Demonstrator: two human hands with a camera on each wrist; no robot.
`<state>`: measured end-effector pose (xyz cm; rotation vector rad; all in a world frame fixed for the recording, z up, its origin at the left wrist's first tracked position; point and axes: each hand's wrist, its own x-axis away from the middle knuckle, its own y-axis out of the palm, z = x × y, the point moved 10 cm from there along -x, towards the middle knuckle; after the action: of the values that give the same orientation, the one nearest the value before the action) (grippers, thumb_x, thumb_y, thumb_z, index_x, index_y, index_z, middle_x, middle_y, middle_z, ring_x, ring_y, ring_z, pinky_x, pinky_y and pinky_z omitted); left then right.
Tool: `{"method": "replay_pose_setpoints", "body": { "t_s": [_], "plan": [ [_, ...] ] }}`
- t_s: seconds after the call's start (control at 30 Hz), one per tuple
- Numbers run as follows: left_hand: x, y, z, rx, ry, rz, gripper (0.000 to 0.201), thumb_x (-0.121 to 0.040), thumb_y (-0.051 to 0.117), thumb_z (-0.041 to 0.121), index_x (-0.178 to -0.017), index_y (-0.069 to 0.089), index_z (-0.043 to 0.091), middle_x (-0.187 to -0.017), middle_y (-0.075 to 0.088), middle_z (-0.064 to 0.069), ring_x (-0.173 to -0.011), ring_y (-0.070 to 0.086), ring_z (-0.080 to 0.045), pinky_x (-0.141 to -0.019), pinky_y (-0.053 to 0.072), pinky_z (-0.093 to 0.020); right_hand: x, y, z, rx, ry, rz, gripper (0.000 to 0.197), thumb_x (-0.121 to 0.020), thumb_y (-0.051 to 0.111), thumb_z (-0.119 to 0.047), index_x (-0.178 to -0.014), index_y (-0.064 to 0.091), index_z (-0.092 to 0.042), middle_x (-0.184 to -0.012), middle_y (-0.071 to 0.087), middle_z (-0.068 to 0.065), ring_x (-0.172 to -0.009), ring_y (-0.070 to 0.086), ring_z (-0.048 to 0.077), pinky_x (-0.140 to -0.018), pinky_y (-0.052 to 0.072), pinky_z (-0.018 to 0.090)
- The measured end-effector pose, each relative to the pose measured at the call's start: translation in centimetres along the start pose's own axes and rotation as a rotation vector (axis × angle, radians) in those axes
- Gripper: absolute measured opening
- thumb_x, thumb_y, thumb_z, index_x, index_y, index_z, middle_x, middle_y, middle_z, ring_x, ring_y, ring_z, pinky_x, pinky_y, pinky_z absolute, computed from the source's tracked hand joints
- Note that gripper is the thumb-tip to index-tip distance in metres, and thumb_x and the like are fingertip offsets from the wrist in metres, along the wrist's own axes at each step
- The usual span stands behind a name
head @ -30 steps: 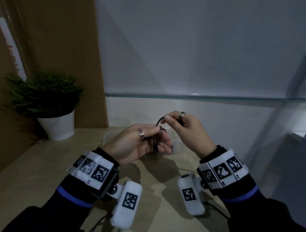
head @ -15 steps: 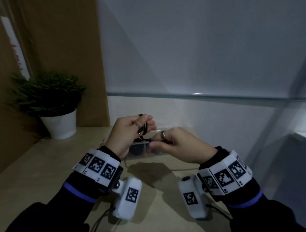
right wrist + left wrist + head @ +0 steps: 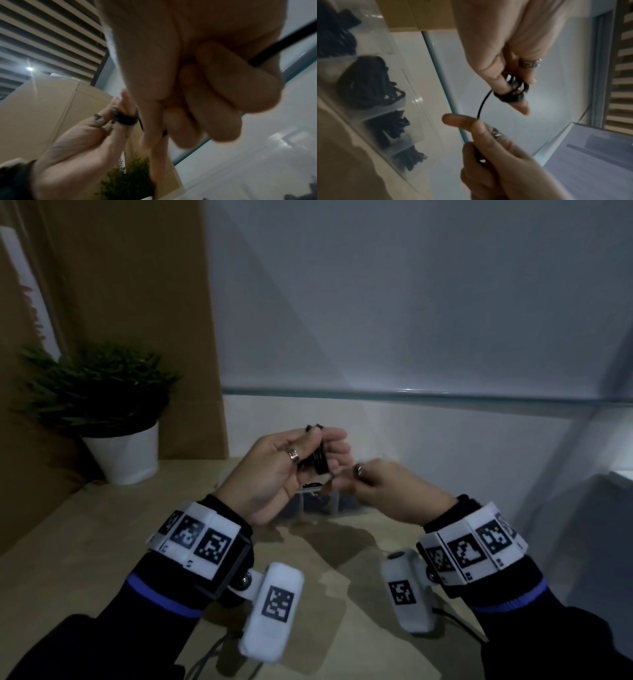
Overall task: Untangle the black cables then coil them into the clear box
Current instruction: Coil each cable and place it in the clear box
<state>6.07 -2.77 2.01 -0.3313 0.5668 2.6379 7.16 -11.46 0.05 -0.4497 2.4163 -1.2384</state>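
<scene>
A thin black cable point(image 3: 511, 93) is wound in several tight loops around 2 fingers point(image 3: 520, 106) of the left hand point(image 3: 274, 474), and the thumb helps hold the loops there. The right hand point(image 3: 387, 491), curled closed, pinches the cable's free length just beside it. Below both hands, a clear plastic divided box point(image 3: 412, 102) on the pale wooden table point(image 3: 102, 542) already holds at least 4 dark cable bundles point(image 3: 368, 83). This coil looks nearly wound and not yet boxed.
</scene>
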Motion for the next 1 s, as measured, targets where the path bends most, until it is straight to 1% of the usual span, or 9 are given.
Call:
{"method": "replay_pose_setpoints", "body": {
  "t_s": [0.1,0.17,0.27,0.37,0.47,0.6,0.8,0.9,1.0],
  "plan": [
    [-0.5,-2.6,0.3,-0.046,0.105,0.177,0.022,-0.081,0.054,0.018,-0.091,0.066,0.002,-0.079,0.072,-0.006,-0.077,0.07,-0.016,-0.069,0.054,-0.017,0.9,3.4,-1.4,-0.018,-0.041,-0.269,0.022,-0.095,0.05,-0.031,-0.079,0.065,-0.028,-0.057,0.05,-0.013,-0.053,0.044,0.001,-0.059,0.037,0.013],
    [-0.6,-4.1,0.3,-0.153,0.135,0.277,0.015,-0.086,0.056,0.014,-0.09,0.067,0.004,-0.079,0.072,-0.005,-0.08,0.07,-0.017,-0.07,0.053,-0.017,1.0,3.1,-2.5,0.022,-0.128,-0.233,0.026,-0.094,0.052,-0.031,-0.08,0.066,-0.014,-0.06,0.046,-0.008,-0.054,0.041,0.005,-0.056,0.034,0.017],
    [-0.7,-4.7,-0.5,-0.394,0.061,0.291,0.019,-0.092,0.053,0.016,-0.088,0.069,0.006,-0.078,0.073,-0.004,-0.08,0.069,-0.018,-0.072,0.053,-0.021,0.8,-1.1,-3.6,0.043,-0.225,0.127,0.018,-0.088,0.061,-0.035,-0.075,0.069,-0.026,-0.064,0.06,-0.007,-0.052,0.048,0.003,-0.054,0.035,0.018],
    [-0.4,-1.8,-2.9,-0.334,-0.157,0.053,0.04,-0.096,0.038,0.03,-0.093,0.065,0.0,-0.086,0.069,-0.012,-0.084,0.067,-0.022,-0.086,0.053,-0.03,1.7,-5.0,-3.2,0.091,-0.256,0.52,0.027,-0.074,0.061,-0.055,-0.073,0.07,-0.029,-0.069,0.066,-0.005,-0.057,0.053,0.004,-0.057,0.045,0.029],
    [0.9,1.6,-3.9,-0.241,-0.278,-0.2,0.043,-0.091,0.039,0.035,-0.093,0.062,-0.001,-0.081,0.067,-0.012,-0.076,0.066,-0.02,-0.075,0.054,-0.025,2.1,-6.2,-2.5,-0.027,-0.276,0.639,0.016,-0.067,0.069,-0.05,-0.067,0.065,-0.035,-0.065,0.062,-0.006,-0.055,0.046,0.005,-0.055,0.041,0.027],
    [1.1,1.8,-1.7,-0.062,-0.153,-0.164,0.036,-0.092,0.046,0.025,-0.077,0.072,0.004,-0.073,0.069,-0.011,-0.066,0.067,-0.018,-0.062,0.053,-0.02,1.0,-5.5,-1.1,-0.235,-0.242,0.481,0.016,-0.085,0.065,-0.023,-0.073,0.065,-0.034,-0.073,0.067,-0.011,-0.067,0.057,-0.002,-0.068,0.043,0.017],
    [-0.2,-0.8,0.0,-0.026,0.072,0.079,0.03,-0.078,0.051,0.025,-0.085,0.069,0.002,-0.077,0.072,-0.007,-0.073,0.07,-0.015,-0.065,0.054,-0.017,0.7,2.7,-0.5,0.009,0.003,-0.21,0.025,-0.095,0.048,-0.036,-0.078,0.062,-0.025,-0.065,0.054,-0.007,-0.058,0.048,0.001,-0.065,0.044,0.02],
    [-0.6,-3.4,0.2,-0.099,0.145,0.251,0.023,-0.088,0.052,0.019,-0.089,0.067,0.002,-0.081,0.072,-0.009,-0.078,0.07,-0.017,-0.07,0.054,-0.018,1.6,3.1,-2.8,0.043,-0.104,-0.283,0.031,-0.096,0.047,-0.032,-0.077,0.057,-0.009,-0.062,0.044,-0.005,-0.057,0.04,0.006,-0.06,0.036,0.02],
    [-0.7,-5.1,-0.4,-0.296,0.069,0.327,0.024,-0.094,0.049,0.017,-0.088,0.067,0.003,-0.08,0.072,-0.008,-0.079,0.07,-0.017,-0.077,0.056,-0.024,1.3,1.1,-3.6,0.1,-0.196,-0.095,0.032,-0.091,0.056,-0.034,-0.082,0.066,-0.005,-0.06,0.048,-0.003,-0.053,0.04,0.009,-0.054,0.032,0.021]
  ]
}}
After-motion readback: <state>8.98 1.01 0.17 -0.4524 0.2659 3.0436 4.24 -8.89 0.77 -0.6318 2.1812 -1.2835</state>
